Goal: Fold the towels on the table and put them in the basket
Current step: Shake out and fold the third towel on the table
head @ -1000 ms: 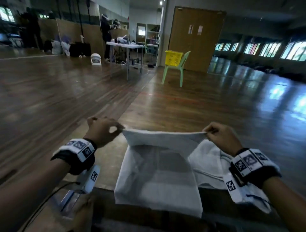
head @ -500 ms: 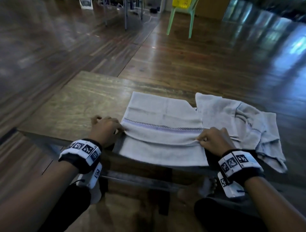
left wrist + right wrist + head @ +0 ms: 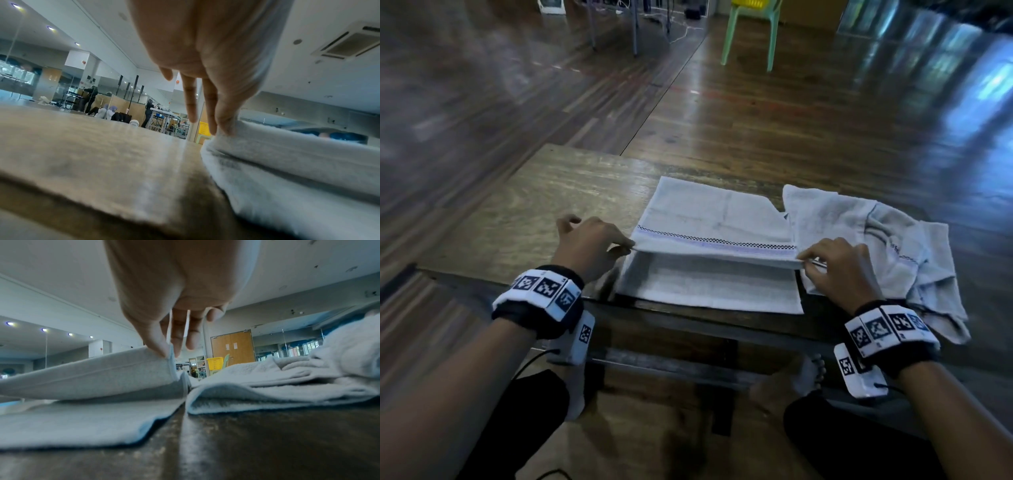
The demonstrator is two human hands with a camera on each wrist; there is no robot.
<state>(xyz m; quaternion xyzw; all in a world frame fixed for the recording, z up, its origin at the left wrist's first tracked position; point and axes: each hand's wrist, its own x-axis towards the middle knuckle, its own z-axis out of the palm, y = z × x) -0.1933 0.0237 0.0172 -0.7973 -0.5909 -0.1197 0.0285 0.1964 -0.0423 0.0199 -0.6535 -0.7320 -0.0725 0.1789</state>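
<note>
A pale grey towel (image 3: pixel 712 222) with a chequered stripe lies on the low wooden table (image 3: pixel 544 209), its top layer folded towards me. My left hand (image 3: pixel 599 246) pinches that layer's left corner, lifted slightly off the lower layer (image 3: pixel 709 287). At the opposite corner my right hand (image 3: pixel 828 263) pinches the same edge. The left wrist view shows thumb and finger on the towel (image 3: pixel 287 155); the right wrist view shows the thumb and a finger nipping the towel's edge (image 3: pixel 115 374). A crumpled second towel (image 3: pixel 887 240) lies to the right. The yellow basket (image 3: pixel 751 3) sits on a green chair far off.
The table's near edge (image 3: pixel 688 315) runs just below the towel, with my knees and a bare foot (image 3: pixel 804 373) under it. Left of the towel is bare tabletop. Beyond the table is wooden floor, with the green chair (image 3: pixel 750 37) and other table legs (image 3: pixel 613 24) at the back.
The towel, held up in the air a second ago, has come down onto the table. Since half a second ago both hands have lifted its pinched edge slightly off the lower layer.
</note>
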